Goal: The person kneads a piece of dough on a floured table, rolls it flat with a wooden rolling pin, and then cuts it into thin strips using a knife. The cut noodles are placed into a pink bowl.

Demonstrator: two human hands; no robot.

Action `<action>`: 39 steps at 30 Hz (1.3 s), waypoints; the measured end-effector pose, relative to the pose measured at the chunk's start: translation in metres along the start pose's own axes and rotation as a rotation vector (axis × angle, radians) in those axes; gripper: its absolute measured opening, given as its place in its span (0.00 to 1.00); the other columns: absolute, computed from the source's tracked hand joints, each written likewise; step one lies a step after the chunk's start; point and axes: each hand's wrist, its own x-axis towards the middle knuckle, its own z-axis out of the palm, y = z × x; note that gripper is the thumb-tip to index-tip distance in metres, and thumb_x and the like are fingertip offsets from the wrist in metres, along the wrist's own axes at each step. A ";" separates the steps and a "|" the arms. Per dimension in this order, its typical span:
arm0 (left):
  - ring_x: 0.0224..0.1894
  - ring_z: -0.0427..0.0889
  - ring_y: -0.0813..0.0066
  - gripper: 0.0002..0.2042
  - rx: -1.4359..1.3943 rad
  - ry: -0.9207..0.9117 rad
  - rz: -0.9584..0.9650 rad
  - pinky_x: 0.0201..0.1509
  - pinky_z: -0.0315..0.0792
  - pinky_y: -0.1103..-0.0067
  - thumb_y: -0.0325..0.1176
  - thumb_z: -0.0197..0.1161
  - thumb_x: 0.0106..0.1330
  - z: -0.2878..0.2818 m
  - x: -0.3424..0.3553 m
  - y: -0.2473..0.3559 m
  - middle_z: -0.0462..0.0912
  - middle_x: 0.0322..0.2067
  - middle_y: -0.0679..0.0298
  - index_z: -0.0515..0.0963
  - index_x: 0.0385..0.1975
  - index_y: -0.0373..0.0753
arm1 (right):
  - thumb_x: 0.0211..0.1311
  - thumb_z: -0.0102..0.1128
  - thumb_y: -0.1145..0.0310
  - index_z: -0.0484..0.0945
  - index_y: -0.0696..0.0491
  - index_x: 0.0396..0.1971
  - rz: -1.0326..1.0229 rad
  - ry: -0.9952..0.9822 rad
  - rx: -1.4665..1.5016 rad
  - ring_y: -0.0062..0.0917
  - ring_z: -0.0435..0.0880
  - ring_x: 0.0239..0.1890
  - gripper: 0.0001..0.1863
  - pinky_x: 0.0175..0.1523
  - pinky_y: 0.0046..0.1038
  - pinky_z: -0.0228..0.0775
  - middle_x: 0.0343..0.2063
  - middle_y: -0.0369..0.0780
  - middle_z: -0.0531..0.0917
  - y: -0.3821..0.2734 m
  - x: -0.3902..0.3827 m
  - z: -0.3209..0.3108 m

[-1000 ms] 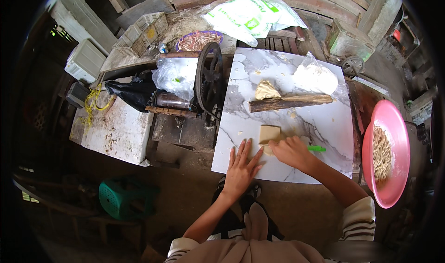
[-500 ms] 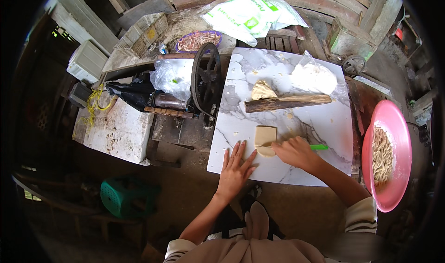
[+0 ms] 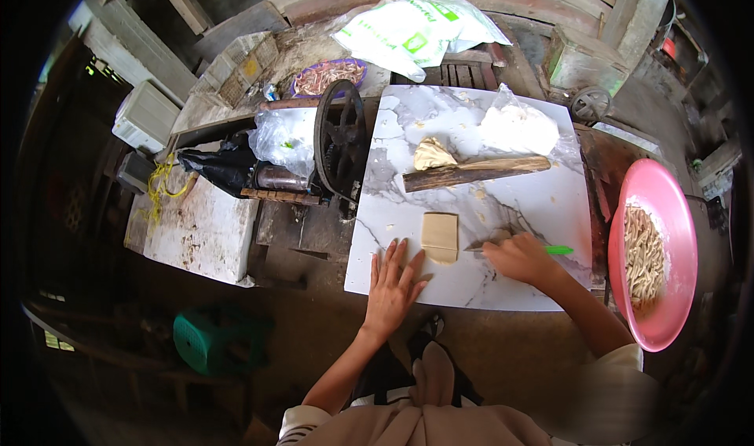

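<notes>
A flat piece of pale dough [image 3: 440, 232] lies on the marble-patterned board [image 3: 377, 210], with a cut line across its lower part. My right hand [image 3: 518, 259] is closed round a knife [image 3: 559, 250] with a green handle; the blade points left, just right of the dough. My left hand [image 3: 391, 283] rests flat with fingers spread, close to the dough's lower left. Farther back lie a lump of dough [image 3: 433, 155] and a rough wooden stick [image 3: 479, 173]. Beyond them sits a clear bag of white powder [image 3: 520, 127].
At the right stands a pink basin [image 3: 661, 320] with many dough strips. A hand-wheel machine [image 3: 339, 136] borders the board on the left. Behind are a purple-rimmed tray of strips [image 3: 330, 77] and a large white-green sack [image 3: 420, 34]. A green stool [image 3: 200, 340] stands lower left.
My right hand has moved right with the knife, off the dough. The dough now shows a cut across its lower part. My left hand stays flat on the board.
</notes>
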 end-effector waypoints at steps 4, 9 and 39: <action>0.55 0.68 0.57 0.22 -0.156 0.049 -0.019 0.59 0.62 0.64 0.34 0.68 0.53 0.007 0.011 0.002 0.69 0.49 0.57 0.71 0.48 0.39 | 0.63 0.49 0.63 0.74 0.51 0.26 0.148 0.026 0.123 0.40 0.81 0.23 0.10 0.28 0.40 0.73 0.17 0.42 0.78 0.011 -0.012 -0.002; 0.47 0.70 0.60 0.17 -0.207 -0.018 0.252 0.52 0.65 0.68 0.32 0.69 0.52 0.014 0.049 -0.009 0.72 0.42 0.62 0.74 0.41 0.40 | 0.63 0.52 0.60 0.70 0.55 0.35 0.382 0.256 0.072 0.39 0.81 0.33 0.12 0.31 0.37 0.76 0.30 0.45 0.78 0.020 0.002 0.037; 0.37 0.72 0.65 0.13 -0.560 0.138 0.112 0.41 0.66 0.73 0.35 0.68 0.56 0.029 0.226 -0.089 0.75 0.29 0.62 0.74 0.35 0.38 | 0.45 0.71 0.59 0.76 0.49 0.34 0.863 0.635 0.403 0.39 0.64 0.49 0.18 0.52 0.43 0.56 0.41 0.43 0.69 0.003 0.188 0.022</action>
